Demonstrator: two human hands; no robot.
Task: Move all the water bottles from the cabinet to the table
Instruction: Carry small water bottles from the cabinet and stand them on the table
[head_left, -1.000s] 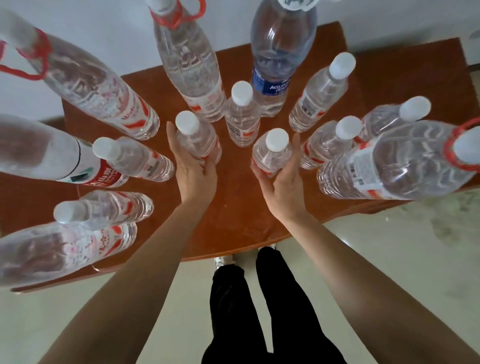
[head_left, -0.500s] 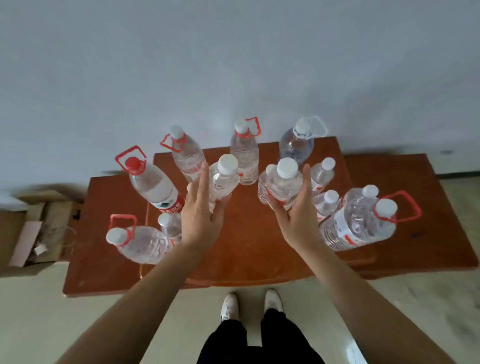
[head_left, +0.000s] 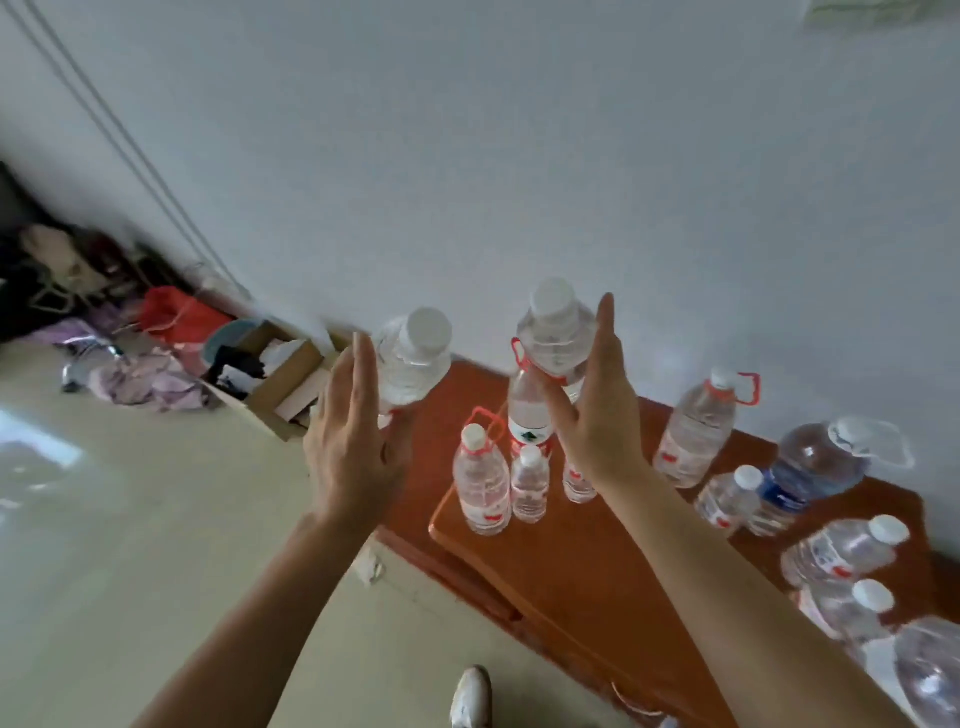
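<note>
The left bottle (head_left: 413, 364), small, clear and white-capped, is held up in the air by the left hand (head_left: 353, 457), whose palm lies against its side with the fingers straight along it; the thumb is hidden behind the bottle. The right bottle (head_left: 556, 332), of the same kind, is held higher by the right hand (head_left: 597, 421) in the same way, its thumb also out of sight. The left bottle hangs over the floor (head_left: 130, 545) just off the left end of the tabletop (head_left: 571, 561); the right one is above its back part. The red-brown wooden tabletop stands against a plain pale wall (head_left: 519, 156) and carries the other bottles upright: a group of three (head_left: 480, 483) near its left corner, a small one (head_left: 579, 483) mostly hidden behind the right wrist, a red-handled bottle (head_left: 696, 431) near the wall, and a big blue-label bottle (head_left: 810, 467) with a small one just beside it. More bottles (head_left: 841, 551) crowd the right edge, blurred, and the nearest is cut off by the frame. The floor is pale and glossy. To the left, an open cardboard box (head_left: 280, 374) sits by the wall, with a red bag (head_left: 176, 317) and a heap of cloth (head_left: 140, 379) beyond it, all too blurred to make out. One white shoe (head_left: 470, 696) shows at the bottom edge.
</note>
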